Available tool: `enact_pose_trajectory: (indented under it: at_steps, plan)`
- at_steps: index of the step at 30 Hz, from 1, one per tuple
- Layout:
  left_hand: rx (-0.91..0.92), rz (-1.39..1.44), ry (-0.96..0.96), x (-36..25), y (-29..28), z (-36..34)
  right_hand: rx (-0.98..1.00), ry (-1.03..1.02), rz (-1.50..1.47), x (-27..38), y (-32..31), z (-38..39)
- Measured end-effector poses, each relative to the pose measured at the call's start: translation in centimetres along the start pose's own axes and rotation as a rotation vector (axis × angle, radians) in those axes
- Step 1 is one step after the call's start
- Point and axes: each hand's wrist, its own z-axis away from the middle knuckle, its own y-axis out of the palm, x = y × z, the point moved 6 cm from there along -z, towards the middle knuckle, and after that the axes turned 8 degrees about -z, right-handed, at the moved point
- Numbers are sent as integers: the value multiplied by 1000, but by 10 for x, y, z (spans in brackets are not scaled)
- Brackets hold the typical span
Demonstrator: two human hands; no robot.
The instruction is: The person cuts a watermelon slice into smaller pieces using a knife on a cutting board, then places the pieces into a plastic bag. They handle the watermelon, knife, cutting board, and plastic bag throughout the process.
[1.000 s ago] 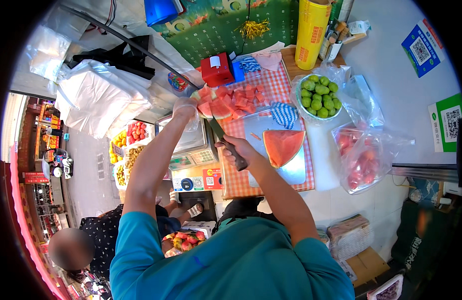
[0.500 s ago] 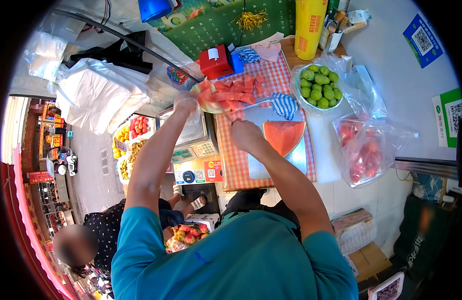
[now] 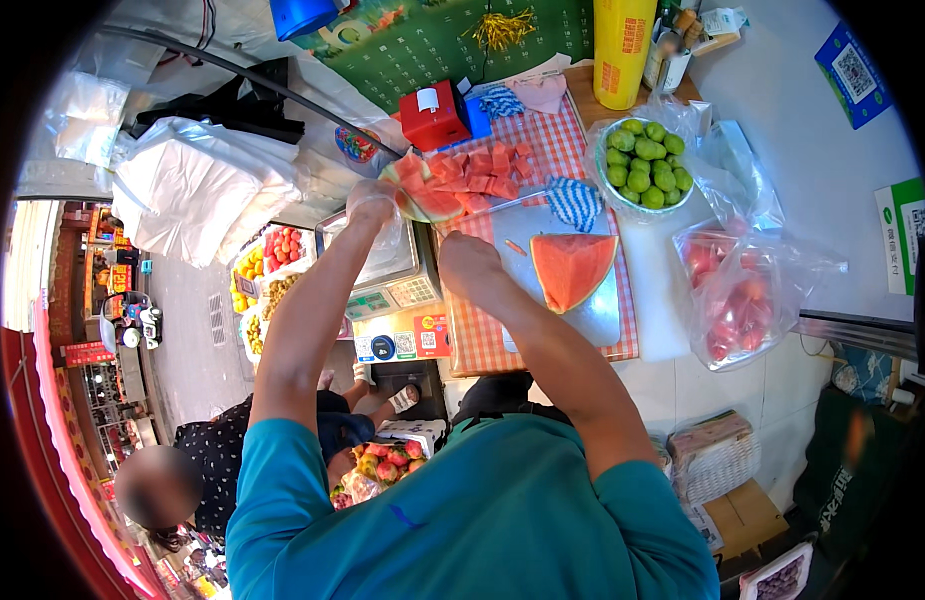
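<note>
My left hand [image 3: 370, 203] has clear plastic [image 3: 387, 236] round it and is closed at the edge of a watermelon piece with pale rind [image 3: 432, 202], left of several red cubes [image 3: 487, 165]. My right hand [image 3: 467, 262] is closed on the knife, mostly hidden behind it, just below that piece. To the right, a large watermelon wedge [image 3: 572, 268] lies on a metal board [image 3: 606, 320] over a checked cloth [image 3: 542, 140]. A striped rag [image 3: 574, 205] lies above the wedge.
A bowl of green fruit [image 3: 642, 160] and a bag of red fruit [image 3: 732, 305] are at the right. A scale [image 3: 392, 296], red machine [image 3: 432, 125] and yellow roll [image 3: 619, 50] surround the work area. A person [image 3: 207, 460] is at lower left beside fruit trays [image 3: 390, 460].
My right hand has moved up and left with the knife, whose blade is now mostly hidden. My left hand stays by the cut melon, slightly higher.
</note>
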Motion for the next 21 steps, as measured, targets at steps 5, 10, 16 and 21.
enact_pose_trajectory:
  at_steps: [5,10,16,21]
  plan:
    - [13,132,-31,-3,-2,3,284,397,-524,-26,-20,3]
    - [-9,137,-66,9,8,-5,64,116,-70,-19,-32,13]
    - [-48,245,-157,13,-10,5,28,-5,179,-12,-21,16]
    - [-22,187,-147,9,-19,14,140,213,-197,-33,-16,4]
